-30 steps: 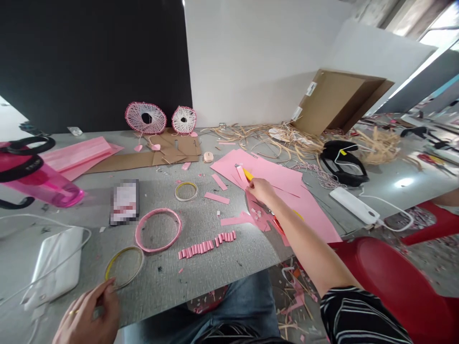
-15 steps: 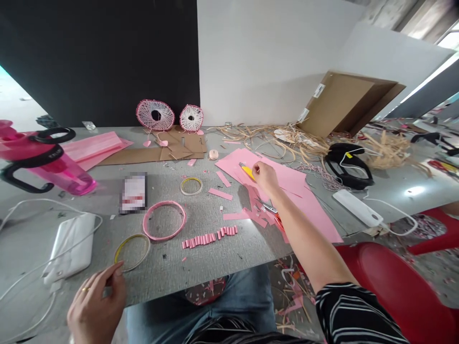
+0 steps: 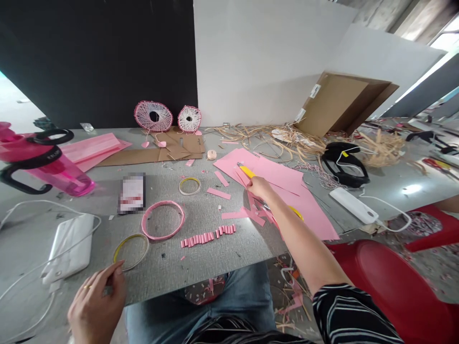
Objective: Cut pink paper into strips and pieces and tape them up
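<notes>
My left hand (image 3: 98,298) is at the table's front edge, thumb and forefinger pinched at the near rim of a thin ring (image 3: 146,250), yellow inside and whitish outside, lying on the table. Beside that ring lies a larger pink-wrapped ring (image 3: 183,216). My right hand (image 3: 260,188) is closed over the pink paper scraps; its fingertips are partly hidden, and I cannot make out what they hold. Just beyond its fingers a yellow utility knife (image 3: 246,170) rests on pink paper sheets (image 3: 276,167). Scissors (image 3: 266,205) are mostly hidden under the right forearm.
Rolled pink paper pieces (image 3: 208,237) form a row at the front. Another yellow-lined ring (image 3: 190,192), a phone (image 3: 132,193), a power bank (image 3: 70,246) and a pink bottle (image 3: 64,169) lie leftward. Raffia strands (image 3: 261,135) and a cardboard box (image 3: 337,102) are behind.
My right hand has moved nearer, from beside the knife's handle down to the paper scraps. A yellow curved piece now shows beside the forearm. My left hand stays at the ring.
</notes>
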Tool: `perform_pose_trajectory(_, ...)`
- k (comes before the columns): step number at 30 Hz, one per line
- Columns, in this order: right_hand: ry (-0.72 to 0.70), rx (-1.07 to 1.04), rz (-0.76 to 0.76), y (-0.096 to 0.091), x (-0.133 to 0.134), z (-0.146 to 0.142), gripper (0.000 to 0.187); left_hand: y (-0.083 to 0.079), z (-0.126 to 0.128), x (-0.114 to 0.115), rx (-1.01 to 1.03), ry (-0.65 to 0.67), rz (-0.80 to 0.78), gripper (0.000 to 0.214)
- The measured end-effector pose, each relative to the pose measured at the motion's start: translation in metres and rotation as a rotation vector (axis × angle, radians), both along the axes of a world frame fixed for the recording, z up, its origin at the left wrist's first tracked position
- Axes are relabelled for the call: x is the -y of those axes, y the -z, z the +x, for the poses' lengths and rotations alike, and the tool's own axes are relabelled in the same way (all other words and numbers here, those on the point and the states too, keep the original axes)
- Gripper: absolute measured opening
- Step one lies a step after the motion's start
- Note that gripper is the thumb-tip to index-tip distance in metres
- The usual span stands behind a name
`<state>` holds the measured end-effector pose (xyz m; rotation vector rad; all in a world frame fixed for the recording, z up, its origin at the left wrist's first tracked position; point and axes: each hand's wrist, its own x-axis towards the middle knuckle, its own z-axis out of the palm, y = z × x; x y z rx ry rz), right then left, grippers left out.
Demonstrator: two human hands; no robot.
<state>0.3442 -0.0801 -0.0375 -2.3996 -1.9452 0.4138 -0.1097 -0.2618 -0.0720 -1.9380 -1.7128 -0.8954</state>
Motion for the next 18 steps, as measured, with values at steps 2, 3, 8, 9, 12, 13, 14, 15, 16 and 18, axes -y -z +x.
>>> perform_pose_trajectory(2,0.013,-0.002,0.014,0.0,0.001,0.0,0.019,0.0,0.0,0.0,0.007,0.009,0.002,0.018)
perform_pose_trajectory(3,0.018,-0.002,0.026,0.001,0.001,-0.001,0.019,0.0,0.0,0.0,0.008,0.013,0.0,0.017)
perform_pose_trajectory(8,0.048,-0.016,0.137,-0.005,0.006,-0.001,0.021,0.002,-0.003,0.001,0.018,-0.003,-0.023,0.016)
perform_pose_trajectory(9,0.05,-0.025,0.178,-0.008,0.006,-0.001,0.021,0.003,-0.004,0.001,0.02,-0.008,-0.019,0.017)
perform_pose_trajectory(12,0.032,-0.061,0.35,-0.024,0.009,-0.003,0.025,0.002,-0.003,0.001,0.039,-0.024,-0.008,0.018)
perform_pose_trajectory(13,0.02,-0.073,0.407,-0.031,0.011,-0.005,0.027,0.0,-0.001,0.003,0.053,-0.033,0.002,0.017)
perform_pose_trajectory(14,0.009,-0.083,0.456,-0.037,0.015,-0.009,0.028,-0.004,0.003,0.004,0.065,-0.033,0.009,0.016)
perform_pose_trajectory(15,-0.014,-0.1,0.497,-0.044,0.021,-0.013,0.028,-0.009,0.008,0.007,0.08,-0.032,0.027,0.015)
perform_pose_trajectory(16,-0.052,-0.125,0.528,-0.05,0.029,-0.019,0.027,-0.016,0.015,0.01,0.09,-0.021,0.059,0.014)
perform_pose_trajectory(18,-0.211,-0.215,0.575,-0.059,0.053,-0.035,0.021,-0.033,0.035,0.018,0.124,0.035,0.139,0.014)
